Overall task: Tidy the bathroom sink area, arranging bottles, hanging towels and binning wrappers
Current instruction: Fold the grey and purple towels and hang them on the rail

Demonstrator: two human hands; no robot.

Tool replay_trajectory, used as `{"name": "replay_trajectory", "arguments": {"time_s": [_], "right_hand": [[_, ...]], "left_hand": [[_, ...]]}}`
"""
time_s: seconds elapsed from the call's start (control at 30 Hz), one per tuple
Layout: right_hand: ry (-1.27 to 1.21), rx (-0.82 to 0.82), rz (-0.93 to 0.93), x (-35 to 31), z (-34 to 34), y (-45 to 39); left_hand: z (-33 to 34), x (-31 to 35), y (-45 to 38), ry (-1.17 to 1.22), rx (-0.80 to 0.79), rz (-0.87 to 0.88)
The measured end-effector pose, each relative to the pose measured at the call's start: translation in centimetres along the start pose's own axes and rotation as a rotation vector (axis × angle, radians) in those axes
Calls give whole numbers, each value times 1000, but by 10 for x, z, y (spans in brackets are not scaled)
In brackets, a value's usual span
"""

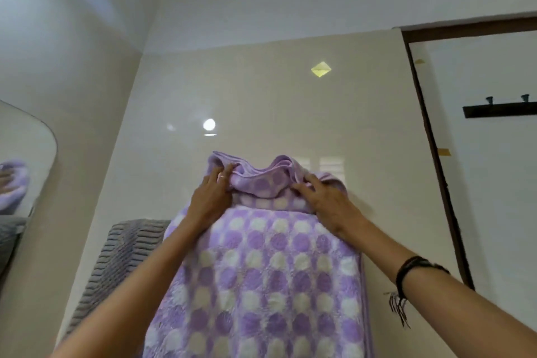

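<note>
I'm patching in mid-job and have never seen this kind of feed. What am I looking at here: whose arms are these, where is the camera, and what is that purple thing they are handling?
There is no machine: a person wears one wide-angle camera on the head, so you see their own two bare arms reaching forward and up toward a wall.

The purple thing is a lilac towel with white and purple dots. It hangs down the pale tiled wall, bunched at its top edge. What it hangs on is hidden by the cloth.

The left hand has its fingers at the bunched top on the left side. The right hand, with dark bands on its wrist, rests its fingers on the bunch on the right side.

Left of it hangs a grey ribbed towel. At the far left is a mirror; at the right a door with a dark hook rail.
</note>
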State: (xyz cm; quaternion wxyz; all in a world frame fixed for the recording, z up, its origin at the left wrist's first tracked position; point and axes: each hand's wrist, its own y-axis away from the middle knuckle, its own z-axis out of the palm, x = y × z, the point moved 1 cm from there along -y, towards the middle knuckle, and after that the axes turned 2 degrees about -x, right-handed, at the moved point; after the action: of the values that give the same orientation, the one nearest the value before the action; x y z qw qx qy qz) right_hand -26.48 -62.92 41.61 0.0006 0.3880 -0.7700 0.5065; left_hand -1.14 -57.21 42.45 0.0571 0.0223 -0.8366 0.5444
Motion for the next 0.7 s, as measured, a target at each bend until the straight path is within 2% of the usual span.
{"name": "replay_trajectory", "arguments": {"time_s": [0.1, 0.23, 0.33, 0.4, 0.47, 0.53, 0.6, 0.7], "right_hand": [[-209, -73, 2, 1, -6, 1], [-559, -396, 118, -8, -18, 13], [-570, -548, 176, -15, -37, 11], [-544, -672, 295, -21, -45, 4], [-555, -702, 476, -23, -42, 2], [-562, -608, 606, -26, -31, 3], [-394, -592, 606, -26, -19, -2], [-245, -642, 608, -24, -9, -20]], "left_hand": [[-12, -4, 10, 65, -135, 95], [-22, -14, 34, -8, -404, 85], [-29, -4, 31, -87, -514, 103], [-30, 6, 24, -45, -618, -22], [-26, 9, 21, -29, -717, -199], [-19, 0, 24, 5, -659, -317], [-7, -10, 21, 152, -424, -285], [-3, -2, 4, 157, -478, -454]]}}
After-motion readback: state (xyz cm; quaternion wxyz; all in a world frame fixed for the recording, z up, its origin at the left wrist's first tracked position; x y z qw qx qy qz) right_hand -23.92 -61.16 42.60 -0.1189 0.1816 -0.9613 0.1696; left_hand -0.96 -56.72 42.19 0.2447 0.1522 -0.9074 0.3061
